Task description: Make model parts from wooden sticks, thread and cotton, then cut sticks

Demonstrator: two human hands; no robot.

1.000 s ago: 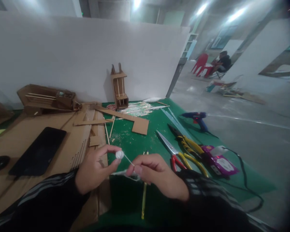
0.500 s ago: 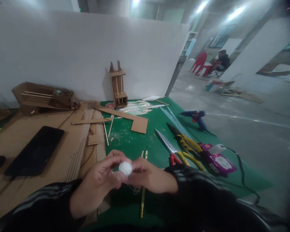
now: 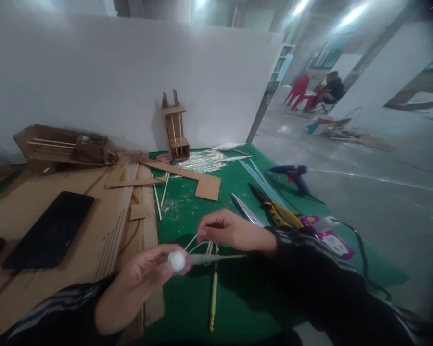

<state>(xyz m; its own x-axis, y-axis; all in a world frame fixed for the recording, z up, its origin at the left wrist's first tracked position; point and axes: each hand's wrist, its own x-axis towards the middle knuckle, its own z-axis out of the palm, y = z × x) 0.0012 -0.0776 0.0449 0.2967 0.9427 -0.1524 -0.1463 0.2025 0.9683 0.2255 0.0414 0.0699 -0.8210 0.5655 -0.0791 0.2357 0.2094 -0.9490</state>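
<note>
My left hand (image 3: 140, 274) grips a small white ball of wound string (image 3: 176, 261) between thumb and fingers. A thin stick with pale string wrapped on it (image 3: 205, 259) points right from behind the ball. Up and to the right, my right hand (image 3: 227, 229) pinches a white string (image 3: 191, 241) that runs taut down to the ball, and a loose loop hangs beside it. A yellow pencil-like rod (image 3: 213, 298) lies on the green mat below my right hand.
Scissors (image 3: 247, 210), pliers (image 3: 274, 206), a purple power strip (image 3: 332, 240) and a blue glue gun (image 3: 292, 175) lie right. Cardboard pieces (image 3: 207, 186) and a cardboard structure (image 3: 175, 127) stand behind. A black tablet (image 3: 50, 229) is left; a person (image 3: 332, 87) sits far off.
My right hand has moved off the ball, up and to the right, drawing out string. My left hand and the ball have shifted slightly left and down, and the wrapped stick now shows.
</note>
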